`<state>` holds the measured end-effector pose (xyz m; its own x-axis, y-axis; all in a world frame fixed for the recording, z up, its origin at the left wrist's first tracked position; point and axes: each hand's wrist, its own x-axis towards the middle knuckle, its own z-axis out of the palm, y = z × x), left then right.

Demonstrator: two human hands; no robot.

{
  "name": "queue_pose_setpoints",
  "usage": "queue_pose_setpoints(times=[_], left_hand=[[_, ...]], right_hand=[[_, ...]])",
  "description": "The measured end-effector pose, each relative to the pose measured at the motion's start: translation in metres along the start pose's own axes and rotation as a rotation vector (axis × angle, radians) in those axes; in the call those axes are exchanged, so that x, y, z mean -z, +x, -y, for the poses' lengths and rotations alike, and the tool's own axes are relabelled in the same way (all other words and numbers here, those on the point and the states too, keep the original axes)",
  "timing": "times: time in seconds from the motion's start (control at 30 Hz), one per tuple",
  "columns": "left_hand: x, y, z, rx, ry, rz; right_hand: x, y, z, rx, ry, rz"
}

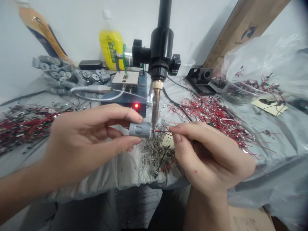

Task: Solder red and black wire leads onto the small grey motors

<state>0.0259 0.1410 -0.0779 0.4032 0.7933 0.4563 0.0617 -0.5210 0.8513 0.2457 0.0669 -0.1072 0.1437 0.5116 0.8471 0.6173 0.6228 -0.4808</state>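
Observation:
Between the thumb and fingers of my left hand [79, 144] is a small grey cylindrical motor [140, 130], lying sideways with its end toward the right. My right hand [207, 157] pinches a thin wire [162, 131], partly red and partly dark, whose tip meets the motor's end. Right there, the tip of an upright soldering iron [156, 109] points down from a black stand clamp [161, 48]. Whether the tip touches the wire or only sits beside it, I cannot tell. Solder bits and scraps [154, 154] lie beneath.
Behind stands a blue solder feeder [141, 96] with a lit red light and a solder spool [128, 54]. Grey motors [67, 77] are heaped at back left. Red wires [216, 118] pile at right, more wired parts [29, 118] at left. A yellow bottle [110, 45] stands behind.

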Motion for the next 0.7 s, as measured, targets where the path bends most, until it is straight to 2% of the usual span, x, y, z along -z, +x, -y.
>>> queue_pose_setpoints(times=[0.7], left_hand=[[0.0025, -0.0014, -0.0037, -0.008, 0.044, -0.001]], right_hand=[[-0.0017, 0.0008, -0.0012, 0.023, 0.029, -0.001]])
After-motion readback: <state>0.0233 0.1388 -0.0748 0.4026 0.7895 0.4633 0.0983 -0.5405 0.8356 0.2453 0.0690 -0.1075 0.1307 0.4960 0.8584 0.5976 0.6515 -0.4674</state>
